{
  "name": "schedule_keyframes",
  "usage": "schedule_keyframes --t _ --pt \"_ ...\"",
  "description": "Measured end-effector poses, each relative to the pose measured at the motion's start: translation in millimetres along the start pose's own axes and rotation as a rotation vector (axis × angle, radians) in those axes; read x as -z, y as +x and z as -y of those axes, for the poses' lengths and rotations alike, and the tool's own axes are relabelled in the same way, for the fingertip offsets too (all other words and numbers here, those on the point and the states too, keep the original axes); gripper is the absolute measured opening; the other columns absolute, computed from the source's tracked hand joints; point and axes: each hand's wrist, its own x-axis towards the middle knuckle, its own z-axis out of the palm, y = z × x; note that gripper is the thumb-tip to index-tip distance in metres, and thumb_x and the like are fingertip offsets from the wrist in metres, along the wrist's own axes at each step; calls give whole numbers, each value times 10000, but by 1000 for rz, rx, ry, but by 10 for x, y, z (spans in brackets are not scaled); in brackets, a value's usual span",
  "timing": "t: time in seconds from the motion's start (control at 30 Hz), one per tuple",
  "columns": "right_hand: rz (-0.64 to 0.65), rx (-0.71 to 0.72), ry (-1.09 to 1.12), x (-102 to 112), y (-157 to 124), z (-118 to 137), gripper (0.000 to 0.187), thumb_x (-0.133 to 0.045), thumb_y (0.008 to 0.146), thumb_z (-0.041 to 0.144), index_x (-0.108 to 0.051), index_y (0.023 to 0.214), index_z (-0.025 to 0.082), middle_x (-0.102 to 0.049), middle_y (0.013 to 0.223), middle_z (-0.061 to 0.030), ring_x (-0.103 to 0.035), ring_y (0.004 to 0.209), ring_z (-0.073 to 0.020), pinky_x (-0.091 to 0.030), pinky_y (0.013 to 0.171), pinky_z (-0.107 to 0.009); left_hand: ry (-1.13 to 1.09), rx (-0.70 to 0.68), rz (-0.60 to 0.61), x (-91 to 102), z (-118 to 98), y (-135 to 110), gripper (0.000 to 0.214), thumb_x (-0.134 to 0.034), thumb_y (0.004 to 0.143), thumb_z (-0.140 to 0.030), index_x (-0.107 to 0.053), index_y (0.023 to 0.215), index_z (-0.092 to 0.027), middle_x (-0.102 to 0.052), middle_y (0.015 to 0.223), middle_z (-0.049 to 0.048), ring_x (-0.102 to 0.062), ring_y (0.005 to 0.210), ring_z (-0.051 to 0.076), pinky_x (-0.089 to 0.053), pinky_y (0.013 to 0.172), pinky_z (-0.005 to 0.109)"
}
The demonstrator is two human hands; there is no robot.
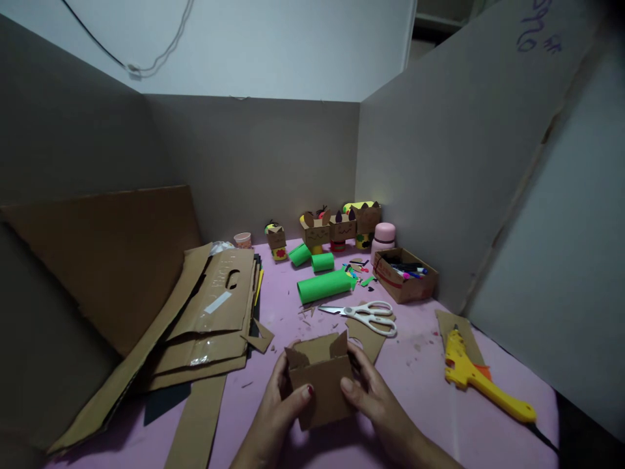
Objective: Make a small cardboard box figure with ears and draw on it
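Note:
Between my two hands is a small brown cardboard box (325,391), held at the near middle of the table with its upper flaps standing up. My left hand (279,409) grips its left side, thumb on the front face and fingers behind. Around the right side wraps my right hand (374,397), its thumb also pressed on the front. White-handled scissors (364,315) lie just beyond the box, partly over a flat cardboard piece (371,342). A yellow glue gun (481,378) rests to the right on a cardboard scrap.
Flattened cardboard sheets (209,326) are stacked at left. Green paper tubes (325,285) and paper scraps lie beyond the scissors. Farther back stand several cardboard-headed figures (316,231), a pink bottle (384,238), a paper cup (243,240) and a box of markers (398,286). Grey panels enclose the table.

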Motion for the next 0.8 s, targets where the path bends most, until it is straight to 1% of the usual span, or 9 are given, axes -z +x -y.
schedule_keyframes --t 0.07,0.13,0.27,0.4,0.57,0.67,0.8 --pt "-4 6 4 -1 0 -2 717 -775 687 513 -517 1296 237 -457 1465 -106 -284 1410 -330 -422 1038 -446 5 -8 -6 -20 1 0 892 -815 636 -321 -372 1401 -205 -627 1275 146 -519 1226 354 -441 990 435" --pt "-3 12 4 -1 0 0 718 -779 684 511 -524 1294 232 -486 1441 -114 -252 1422 -328 -405 1053 -455 9 -26 5 -30 6 4 936 -827 610 -331 -354 1407 -200 -640 1250 153 -532 1208 365 -450 973 444" --pt "37 11 8 9 -3 24 738 -767 701 510 -495 1325 222 -518 1409 -135 -303 1401 -333 -371 1076 -470 34 -52 24 -30 9 5 966 -813 625 -336 -298 1427 -179 -605 1293 175 -535 1201 374 -444 971 460" --pt "72 -8 -19 21 -3 42 774 -762 707 512 -458 1356 218 -521 1403 -142 -310 1399 -325 -354 1088 -467 47 -55 4 -17 6 -4 930 -795 650 -353 -305 1421 -177 -557 1356 170 -485 1258 372 -412 1009 457" --pt "15 14 -2 16 7 2 754 -785 672 519 -510 1312 228 -470 1451 -117 -270 1416 -320 -363 1086 -438 80 -46 6 4 13 12 874 -784 674 -367 -344 1404 -172 -556 1354 181 -465 1274 375 -394 1025 474" --pt "10 14 5 16 12 -20 756 -793 662 513 -515 1308 236 -452 1467 -104 -305 1402 -321 -363 1087 -433 55 -56 -19 -4 22 13 827 -774 681 -381 -387 1385 -183 -573 1335 170 -460 1277 375 -406 1016 473" --pt "23 20 20 15 7 -18 751 -785 674 512 -506 1315 239 -450 1469 -109 -350 1379 -326 -356 1088 -446 26 -48 -50 -12 28 -1 788 -776 678 -377 -433 1364 -199 -611 1297 142 -465 1276 362 -404 1025 450"
